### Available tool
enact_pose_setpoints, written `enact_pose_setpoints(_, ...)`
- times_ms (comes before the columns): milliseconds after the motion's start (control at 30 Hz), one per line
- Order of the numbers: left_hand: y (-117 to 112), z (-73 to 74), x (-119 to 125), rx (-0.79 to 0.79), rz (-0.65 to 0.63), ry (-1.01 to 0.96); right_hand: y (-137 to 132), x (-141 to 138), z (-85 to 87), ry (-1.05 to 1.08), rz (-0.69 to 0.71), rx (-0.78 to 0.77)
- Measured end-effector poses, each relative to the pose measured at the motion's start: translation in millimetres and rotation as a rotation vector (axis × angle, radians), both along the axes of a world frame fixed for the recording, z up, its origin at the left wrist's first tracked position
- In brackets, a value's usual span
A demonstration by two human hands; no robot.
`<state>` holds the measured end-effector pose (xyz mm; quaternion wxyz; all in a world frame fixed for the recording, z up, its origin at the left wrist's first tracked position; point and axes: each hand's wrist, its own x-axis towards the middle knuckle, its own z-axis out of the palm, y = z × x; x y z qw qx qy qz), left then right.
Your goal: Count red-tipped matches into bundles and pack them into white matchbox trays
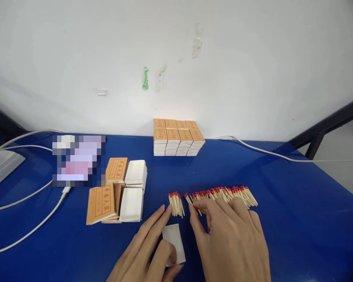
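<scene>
My left hand (153, 246) has its thumb and one curled finger on the near end of an empty white matchbox tray (177, 239). Two other fingers stretch forward to the left side of a small bunch of red-tipped matches (176, 204). With thumb and index finger, my right hand (232, 235) pinches a match (188, 199) at the left end of a long row of matches (238, 196). Its other fingers rest over the near side of that row and hide part of it.
To the left lie orange matchbox sleeves (101, 203) beside stacked white trays (131, 204). Closed matchboxes (178, 137) stand stacked against the white wall (238, 78). A blurred phone (82, 156) with a white cable (44, 240) lies on the blue table (306, 219). Another cable (267, 156) crosses the back right.
</scene>
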<state>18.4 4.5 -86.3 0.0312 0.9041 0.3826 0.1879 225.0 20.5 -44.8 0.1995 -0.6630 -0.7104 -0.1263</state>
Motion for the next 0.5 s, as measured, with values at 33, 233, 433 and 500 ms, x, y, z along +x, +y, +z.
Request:
enact_pose_setpoints(33,0,0.2,0,0.002,-0.003,0.0,1,-1,0.7,0.019,0.006,0.002)
enact_pose_setpoints(233,0,2.1,0,0.035,-0.011,0.019,8,-16,4.5,0.111,0.012,0.018)
enact_pose_setpoints(433,0,3.1,-1,0.011,-0.019,0.015,11,-24,6.4,0.143,0.002,0.025)
enact_pose_setpoints(500,0,2.3,-1,0.005,-0.01,0.01,10,-20,5.5,0.153,0.001,0.01)
